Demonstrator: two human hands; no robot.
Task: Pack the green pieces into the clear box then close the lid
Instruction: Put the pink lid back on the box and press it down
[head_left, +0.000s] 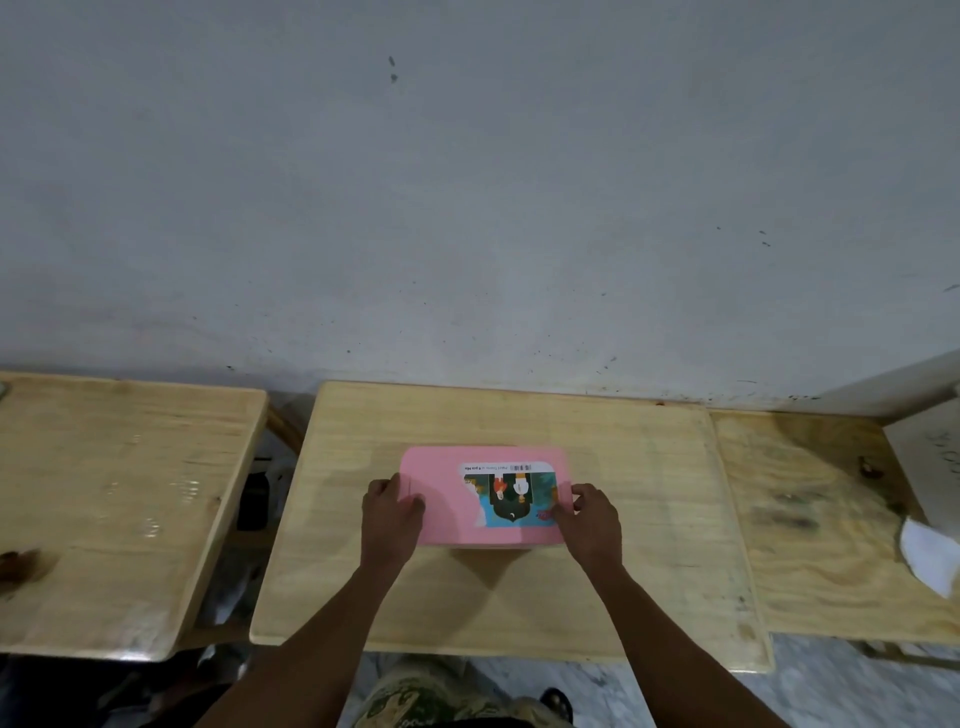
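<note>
A box with a pink lid (447, 483) lies on the middle wooden table (649, 519). A colourful picture label (511, 493) covers the lid's right half. My left hand (390, 512) grips the lid's left edge, thumb on top. My right hand (592, 519) grips the lid's right edge the same way. The lid lies flat over the box, so the clear body and any green pieces are hidden.
A second wooden table (114, 509) stands to the left across a narrow gap. A plywood table (821, 519) adjoins on the right, with a white cloth (930, 556) at its right edge. A grey wall (467, 208) rises just behind the tables.
</note>
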